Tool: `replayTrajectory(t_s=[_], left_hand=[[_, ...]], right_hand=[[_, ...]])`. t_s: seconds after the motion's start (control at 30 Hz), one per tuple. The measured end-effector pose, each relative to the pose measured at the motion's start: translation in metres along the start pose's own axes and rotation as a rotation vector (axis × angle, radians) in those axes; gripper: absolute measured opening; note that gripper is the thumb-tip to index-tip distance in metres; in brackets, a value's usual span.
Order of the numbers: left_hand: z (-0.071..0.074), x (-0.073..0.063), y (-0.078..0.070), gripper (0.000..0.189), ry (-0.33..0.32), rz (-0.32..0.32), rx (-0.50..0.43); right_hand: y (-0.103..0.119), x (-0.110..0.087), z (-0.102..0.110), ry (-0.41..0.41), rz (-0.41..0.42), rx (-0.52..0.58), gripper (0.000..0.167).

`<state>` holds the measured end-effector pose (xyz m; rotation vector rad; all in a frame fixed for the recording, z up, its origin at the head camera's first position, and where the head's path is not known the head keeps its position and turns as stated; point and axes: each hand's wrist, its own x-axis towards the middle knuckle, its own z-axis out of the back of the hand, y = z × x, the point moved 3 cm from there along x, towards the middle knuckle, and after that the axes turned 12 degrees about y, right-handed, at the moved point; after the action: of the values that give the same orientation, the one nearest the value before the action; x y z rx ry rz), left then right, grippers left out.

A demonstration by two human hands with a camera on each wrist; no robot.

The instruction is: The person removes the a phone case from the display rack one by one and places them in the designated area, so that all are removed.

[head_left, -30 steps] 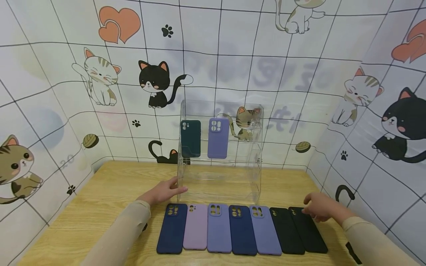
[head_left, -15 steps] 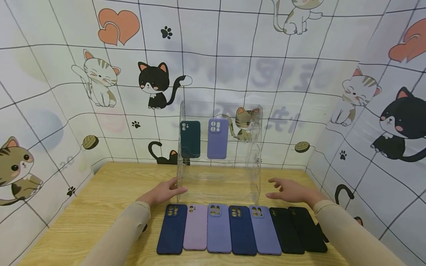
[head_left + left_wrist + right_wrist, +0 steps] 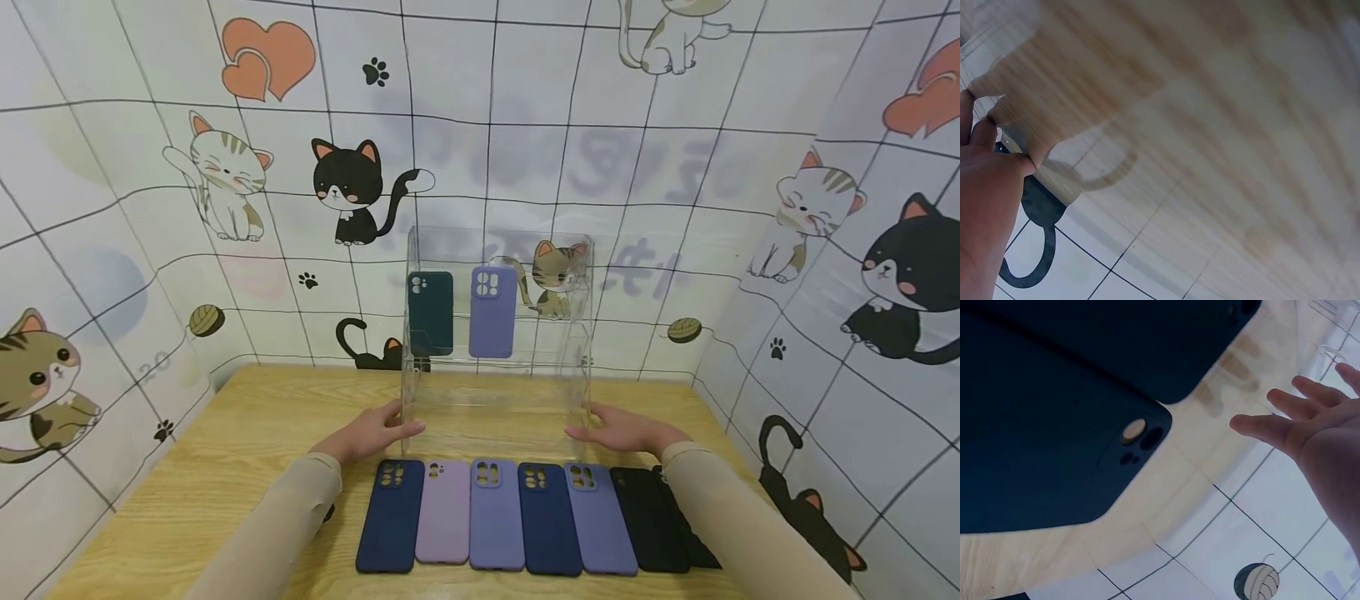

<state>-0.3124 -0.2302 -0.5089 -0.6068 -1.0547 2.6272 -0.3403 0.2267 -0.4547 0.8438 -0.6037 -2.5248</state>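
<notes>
A clear plastic display rack stands on the table. On its upper shelf lean a dark green phone case and a purple phone case. My left hand touches the rack's lower left side, its fingertips against the clear panel in the left wrist view. At the lower right side is my right hand, fingers straight and spread in the right wrist view, holding nothing. Before the rack lies a row of phone cases: navy, pink, purple, navy, purple and black.
The right sleeve partly covers the last black case in the row. Behind the wooden table hangs a white gridded cloth printed with cats, which also closes off both sides.
My right hand has moved left from above the rightmost black case to the rack's lower right side. The left hand has stayed at the left side. The cases have not moved.
</notes>
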Motion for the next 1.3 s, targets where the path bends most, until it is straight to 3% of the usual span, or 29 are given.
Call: replayTrajectory(t_s=[0.4, 0.7, 1.0, 1.13, 1.3], left_hand=[[0.000, 0.001, 0.001, 0.100, 0.001, 0.006, 0.026], [0.002, 0.002, 0.002, 0.103, 0.023, 0.022, 0.026], [0.005, 0.004, 0.003, 0.104, 0.060, 0.017, 0.045], [0.016, 0.003, -0.007, 0.114, 0.069, -0.005, 0.073], [0.052, -0.005, -0.035, 0.118, 0.034, -0.047, 0.060]], right_hand=[[-0.001, 0.012, -0.004, 0.088, -0.045, 0.078, 0.112], [-0.005, 0.017, 0.002, 0.065, -0.057, 0.032, 0.113], [-0.008, 0.016, 0.002, 0.093, -0.070, 0.118, 0.113], [-0.009, 0.016, 0.002, 0.088, -0.073, 0.129, 0.113], [-0.011, 0.017, 0.001, 0.088, -0.066, 0.130, 0.107]])
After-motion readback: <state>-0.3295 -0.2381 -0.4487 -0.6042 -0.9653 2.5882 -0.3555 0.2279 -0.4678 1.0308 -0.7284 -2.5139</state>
